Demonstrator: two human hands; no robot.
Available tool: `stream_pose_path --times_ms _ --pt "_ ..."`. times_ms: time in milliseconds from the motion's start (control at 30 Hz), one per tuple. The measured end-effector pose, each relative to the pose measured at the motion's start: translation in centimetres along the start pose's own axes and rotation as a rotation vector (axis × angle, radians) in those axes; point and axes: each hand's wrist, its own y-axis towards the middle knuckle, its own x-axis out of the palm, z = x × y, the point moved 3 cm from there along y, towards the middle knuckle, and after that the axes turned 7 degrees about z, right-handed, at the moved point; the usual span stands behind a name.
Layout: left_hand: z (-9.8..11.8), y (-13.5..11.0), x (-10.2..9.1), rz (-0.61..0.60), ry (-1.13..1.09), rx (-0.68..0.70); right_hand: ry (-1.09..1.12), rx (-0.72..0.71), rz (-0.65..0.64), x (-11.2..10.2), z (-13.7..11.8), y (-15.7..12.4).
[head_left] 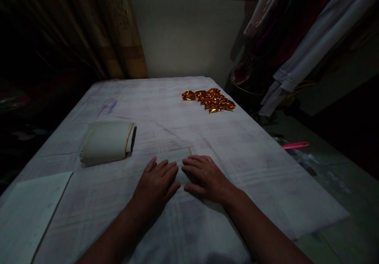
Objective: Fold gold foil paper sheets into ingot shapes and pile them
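Note:
A small pale sheet of paper, with a thin gold-coloured line at its far right corner, lies on the table in front of me, partly covered by my fingers. My left hand rests on its left part, palm down with the fingers stretched out. On the right part lies my right hand, also flat, its fingertips pointing toward the left hand. A narrow gap between the hands shows a crease or edge across the paper. Beyond my left hand sits a thick bundle of similar pale paper, curved and orange-edged.
Shiny gold foil pieces are heaped near the table's far right edge. White sheets lie at the near left. A pale checked cloth covers the table. Clothes hang at the right, and a pink-handled object is beside the table.

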Motion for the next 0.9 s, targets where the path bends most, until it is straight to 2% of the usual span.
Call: stream_pose_path --times_ms 233,500,733,900 --pt "-0.6 -0.3 0.1 -0.046 -0.059 -0.016 -0.016 0.004 0.097 0.9 0.3 0.5" --pt "-0.4 -0.1 -0.4 0.039 -0.103 -0.064 0.050 -0.004 0.184 1.7 1.1 0.8" --pt "-0.9 -0.5 -0.9 0.117 -0.117 -0.020 0.124 -0.086 0.192 1.0 0.7 0.4" --pt "-1.3 -0.9 -1.3 0.082 -0.134 -0.005 0.127 -0.099 0.275 0.5 1.0 -0.1"
